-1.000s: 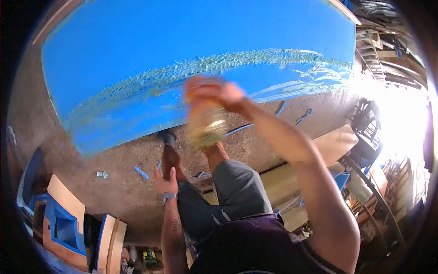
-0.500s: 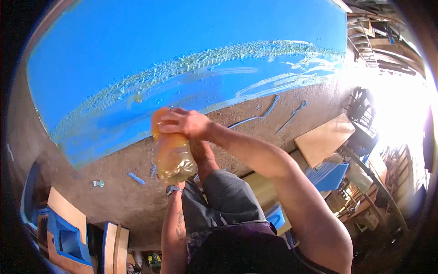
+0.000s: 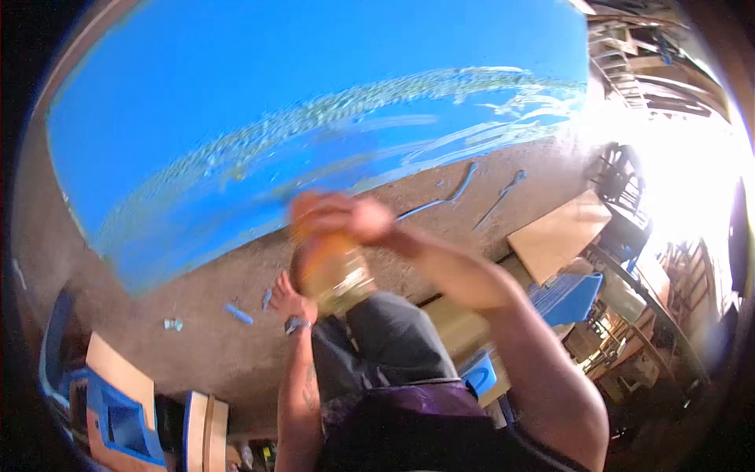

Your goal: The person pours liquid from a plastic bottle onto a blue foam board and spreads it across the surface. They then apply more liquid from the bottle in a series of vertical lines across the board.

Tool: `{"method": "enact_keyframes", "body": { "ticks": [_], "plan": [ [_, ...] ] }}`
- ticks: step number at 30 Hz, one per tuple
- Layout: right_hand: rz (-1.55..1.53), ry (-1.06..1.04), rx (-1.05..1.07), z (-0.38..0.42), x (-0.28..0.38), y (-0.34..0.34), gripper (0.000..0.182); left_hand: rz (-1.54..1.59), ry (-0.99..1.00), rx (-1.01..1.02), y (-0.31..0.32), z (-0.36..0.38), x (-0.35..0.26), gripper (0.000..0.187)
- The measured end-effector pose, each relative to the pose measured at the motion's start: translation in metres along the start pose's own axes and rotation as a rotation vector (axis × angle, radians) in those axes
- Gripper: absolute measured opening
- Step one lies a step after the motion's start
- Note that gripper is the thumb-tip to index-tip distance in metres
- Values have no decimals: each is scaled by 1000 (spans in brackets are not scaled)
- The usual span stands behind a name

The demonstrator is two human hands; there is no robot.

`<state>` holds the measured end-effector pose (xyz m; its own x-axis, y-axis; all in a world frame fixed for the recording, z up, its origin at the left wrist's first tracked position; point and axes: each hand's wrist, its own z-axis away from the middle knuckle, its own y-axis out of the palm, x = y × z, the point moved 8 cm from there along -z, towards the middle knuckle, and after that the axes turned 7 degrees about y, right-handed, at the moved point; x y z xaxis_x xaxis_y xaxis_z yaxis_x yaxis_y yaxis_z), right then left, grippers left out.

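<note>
- Two hands are in view: your right hand grips the upper end of a plastic bottle of amber liquid, held tilted in the air over the lower edge of the blue panel; your left hand, with a watch at the wrist, rests lower down beside your knee, and its fingers are too blurred to tell whether they are spread or curled.
- Keep your grip firm near the bottle's top and tip it in small amounts, so the liquid lands on the panel rather than the floor.
- Work along the streaked band that already runs across the panel, and fill the bare blue below it evenly.
- Steady the bottle; it is blurred here, and a fast swing would likely scatter drops.
- Underfoot is a rough earthen floor, with small blue offcuts lying on it near the panel's edge.
- Around you: blue-and-wood box parts at lower left, plain wooden boards to the right, and stacked frames in strong glare beyond.
</note>
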<state>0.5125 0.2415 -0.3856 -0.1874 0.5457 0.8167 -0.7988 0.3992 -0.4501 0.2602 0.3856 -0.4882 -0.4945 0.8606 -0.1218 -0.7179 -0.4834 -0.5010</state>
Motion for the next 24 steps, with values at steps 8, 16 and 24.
{"method": "enact_keyframes", "body": {
  "ticks": [8, 16, 24],
  "plan": [
    [-276, 386, -150, 60, -78, -98, 43, 103, 91, -125, -12, 5, -7, 81],
    [58, 326, -336, 70, -97, -126, 49, 25, -54, -74, -15, 2, 2, 81],
    [178, -1, -32, 61, -109, -128, 50, 51, -116, -152, -19, -5, -36, 78]
  ]
}}
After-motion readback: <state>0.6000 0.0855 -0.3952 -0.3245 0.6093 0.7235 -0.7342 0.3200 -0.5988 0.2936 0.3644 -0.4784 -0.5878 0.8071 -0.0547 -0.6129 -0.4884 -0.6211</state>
